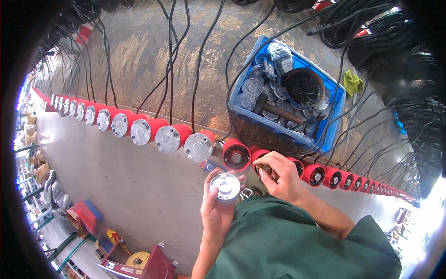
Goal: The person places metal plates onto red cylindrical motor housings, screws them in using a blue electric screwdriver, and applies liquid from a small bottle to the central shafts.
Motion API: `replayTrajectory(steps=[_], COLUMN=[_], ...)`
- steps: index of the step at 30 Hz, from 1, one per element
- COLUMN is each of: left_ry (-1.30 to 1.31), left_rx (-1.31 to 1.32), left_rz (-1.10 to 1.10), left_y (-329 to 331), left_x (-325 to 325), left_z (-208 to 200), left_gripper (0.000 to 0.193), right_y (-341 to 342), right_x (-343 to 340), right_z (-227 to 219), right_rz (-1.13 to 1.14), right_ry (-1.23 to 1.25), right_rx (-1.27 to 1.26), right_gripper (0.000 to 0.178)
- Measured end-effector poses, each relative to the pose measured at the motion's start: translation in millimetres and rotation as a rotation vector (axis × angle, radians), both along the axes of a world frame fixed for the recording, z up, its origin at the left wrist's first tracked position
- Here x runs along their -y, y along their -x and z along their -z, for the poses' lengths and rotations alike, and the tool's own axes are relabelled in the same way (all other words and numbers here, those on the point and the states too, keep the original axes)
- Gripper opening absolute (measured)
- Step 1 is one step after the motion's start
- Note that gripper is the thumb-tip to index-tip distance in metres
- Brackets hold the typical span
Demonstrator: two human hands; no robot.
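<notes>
A round silver metal end cap (225, 187) rests in my left hand (217, 215), its ringed face turned up, my fingers and thumb around its edge. My right hand (284, 180) is closed in a pinch in front of the red cylinders, just right of an open red motor housing (236, 155). Whatever its fingertips hold is too small or hidden to name. Dark windings show inside that open housing. To its left, a long row of red housings carries silver caps, the nearest being a capped housing (199, 147). Open red housings (317, 176) continue on the right.
On the worn bench (139, 56) stands a blue crate (338, 111) with loose silver caps, a hammer (283, 113) and a dark round bowl (304, 87). Black cables run across the bench. A green cloth (353, 83) lies beyond the crate. A dark red machine (153, 265) stands lower left.
</notes>
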State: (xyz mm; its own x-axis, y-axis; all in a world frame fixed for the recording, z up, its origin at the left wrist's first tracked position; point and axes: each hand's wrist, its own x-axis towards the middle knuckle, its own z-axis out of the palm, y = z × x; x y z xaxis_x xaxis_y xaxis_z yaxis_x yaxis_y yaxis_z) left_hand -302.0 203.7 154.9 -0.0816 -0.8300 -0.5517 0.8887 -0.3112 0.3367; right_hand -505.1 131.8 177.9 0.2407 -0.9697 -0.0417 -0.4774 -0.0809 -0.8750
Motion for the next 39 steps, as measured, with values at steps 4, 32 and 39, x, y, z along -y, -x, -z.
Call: replayTrajectory(steps=[4, 32, 39], left_ry=[0.020, 0.237, 0.444], left_rx=[-0.005, 1.267, 1.421], left_rz=[0.004, 0.352, 0.328], left_y=[6, -7, 0], left_x=[-2, 13, 30], left_z=[-3, 17, 40], left_gripper=[0.048, 0.073, 0.107], right_y=[4, 19, -4], right_x=[-2, 36, 58], right_z=[-2, 1, 3], right_rz=[-0.146, 0.013, -0.151], right_ry=[0.164, -0.515, -0.481], right_rx=[-0.002, 0.127, -0.032], right_gripper=[0.033, 0.029, 0.031])
